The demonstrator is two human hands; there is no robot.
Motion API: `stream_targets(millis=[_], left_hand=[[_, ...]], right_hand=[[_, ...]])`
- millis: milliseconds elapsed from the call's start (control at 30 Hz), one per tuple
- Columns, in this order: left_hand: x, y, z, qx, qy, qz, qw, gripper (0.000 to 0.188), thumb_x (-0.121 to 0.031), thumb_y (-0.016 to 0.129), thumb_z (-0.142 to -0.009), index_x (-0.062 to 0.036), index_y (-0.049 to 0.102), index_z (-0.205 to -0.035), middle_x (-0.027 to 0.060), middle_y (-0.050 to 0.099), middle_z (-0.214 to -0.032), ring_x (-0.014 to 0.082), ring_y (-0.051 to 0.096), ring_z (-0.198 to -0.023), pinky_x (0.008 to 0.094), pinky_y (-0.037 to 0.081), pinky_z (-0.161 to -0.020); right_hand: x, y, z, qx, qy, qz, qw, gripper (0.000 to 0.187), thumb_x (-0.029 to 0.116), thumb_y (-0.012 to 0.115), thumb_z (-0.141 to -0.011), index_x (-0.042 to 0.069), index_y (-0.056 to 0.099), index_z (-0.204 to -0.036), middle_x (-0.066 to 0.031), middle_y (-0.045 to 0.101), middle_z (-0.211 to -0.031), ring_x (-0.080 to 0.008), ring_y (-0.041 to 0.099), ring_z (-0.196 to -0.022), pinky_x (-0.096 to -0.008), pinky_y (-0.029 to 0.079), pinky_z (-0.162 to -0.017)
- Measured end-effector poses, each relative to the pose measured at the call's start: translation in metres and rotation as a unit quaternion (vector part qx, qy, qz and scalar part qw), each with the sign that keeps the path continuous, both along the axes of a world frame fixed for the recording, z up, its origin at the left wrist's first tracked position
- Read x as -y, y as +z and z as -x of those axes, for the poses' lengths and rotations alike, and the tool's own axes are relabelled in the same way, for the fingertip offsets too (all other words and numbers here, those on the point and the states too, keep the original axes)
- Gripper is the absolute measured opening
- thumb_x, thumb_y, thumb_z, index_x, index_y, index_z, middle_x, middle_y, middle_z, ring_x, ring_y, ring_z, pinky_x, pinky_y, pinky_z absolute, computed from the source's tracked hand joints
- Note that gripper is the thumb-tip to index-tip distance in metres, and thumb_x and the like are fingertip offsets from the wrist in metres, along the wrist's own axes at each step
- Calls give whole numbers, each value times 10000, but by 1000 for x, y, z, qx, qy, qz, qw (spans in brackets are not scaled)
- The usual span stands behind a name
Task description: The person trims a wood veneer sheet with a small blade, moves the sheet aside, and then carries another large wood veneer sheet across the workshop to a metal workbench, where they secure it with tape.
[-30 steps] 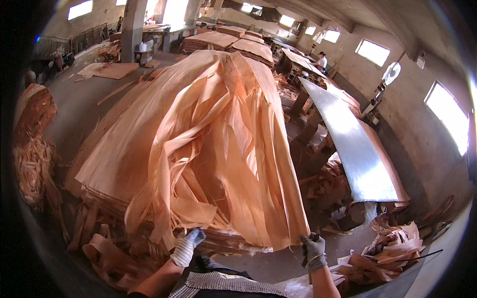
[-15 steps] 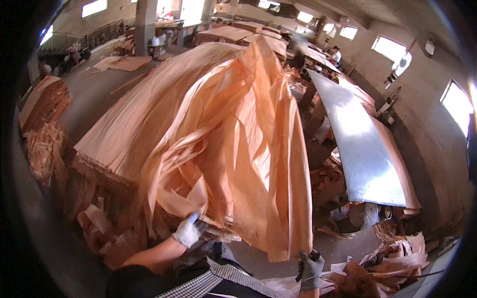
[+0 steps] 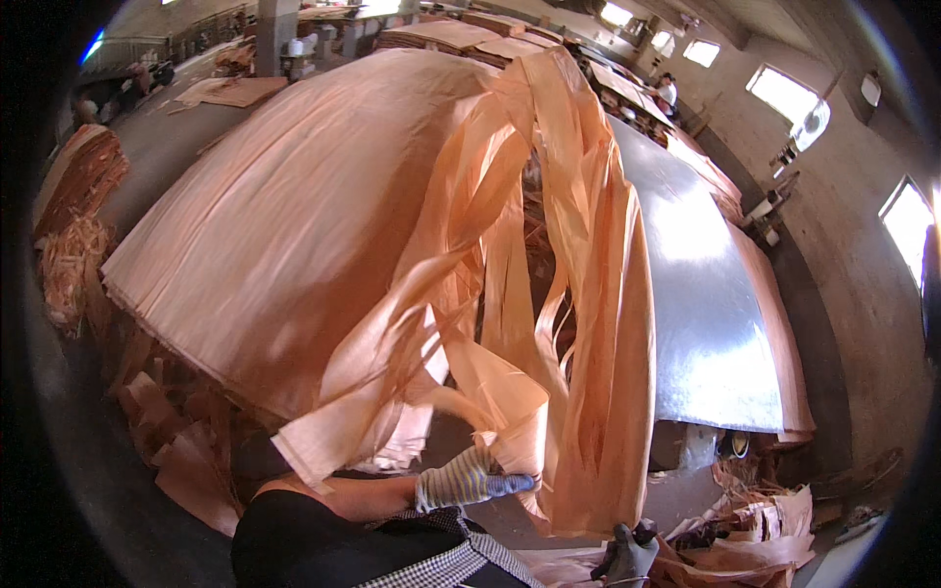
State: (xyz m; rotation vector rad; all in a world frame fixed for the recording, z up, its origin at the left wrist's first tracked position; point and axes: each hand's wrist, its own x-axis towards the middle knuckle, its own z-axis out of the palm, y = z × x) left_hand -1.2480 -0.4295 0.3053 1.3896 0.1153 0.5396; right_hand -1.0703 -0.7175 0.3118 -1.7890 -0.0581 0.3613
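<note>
A thin, torn sheet of orange-brown wood veneer [image 3: 598, 343] hangs raised in front of me, split into long curling strips. My left hand [image 3: 470, 478], in a striped work glove with bluish fingertips, is closed on a folded lower part of it. My right hand [image 3: 627, 557], in a grey glove, is closed at the sheet's lower right corner; a small dark thing shows by its fingers, too unclear to name. Left of the raised sheet lies a broad stack of pale veneer [image 3: 284, 216], partly covered by the hanging strips.
To the right stands a table with a shiny metal top [image 3: 706, 304]. Veneer scraps [image 3: 745, 544] heap on the floor at lower right, and more scraps [image 3: 191, 456] lie at lower left. A bundle [image 3: 83, 181] sits far left. A person [image 3: 665, 93] is in the background.
Both hands have moved right with the veneer, my left hand most, drawing the strips off the stack. More of the stack's top shows, and the sheet now overlaps the metal table's edge.
</note>
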Motion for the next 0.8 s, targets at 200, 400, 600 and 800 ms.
stream_targets(millis=[200, 400, 600, 800], left_hand=[[23, 12, -129, -99, -99, 124, 982, 259, -172, 705, -811, -3, 623, -989, 11, 645, -887, 76, 584, -838, 248, 472, -752], [72, -13, -259, -103, -83, 59, 989, 247, -174, 686, -828, -35, 650, -1029, 36, 669, -854, 64, 603, -765, 239, 490, -658], [127, 8, -388, 33, 28, -94, 995, 196, -133, 645, -844, -107, 661, -1038, 49, 678, -876, 137, 644, -777, 281, 509, -668], [158, 54, -487, 5, 91, 68, 994, 165, -127, 688, -812, -31, 671, -945, 23, 682, -859, 95, 628, -831, 259, 489, -723]], right_hand=[[16, 40, -88, 30, -78, 15, 996, 153, 6, 629, -757, 13, 625, -910, 19, 502, -529, -68, 411, -354, -218, 320, -324], [56, 63, -216, 16, -55, -26, 998, 195, 5, 618, -754, -21, 601, -947, -32, 517, -556, -111, 444, -359, -243, 339, -317], [118, 65, -366, 29, -43, -50, 997, 155, 32, 642, -772, 3, 630, -924, 11, 530, -579, -85, 438, -389, -228, 330, -354], [140, 70, -509, 37, -1, -76, 996, 119, 99, 668, -793, 47, 615, -886, 11, 496, -524, -102, 427, -338, -237, 331, -310]])
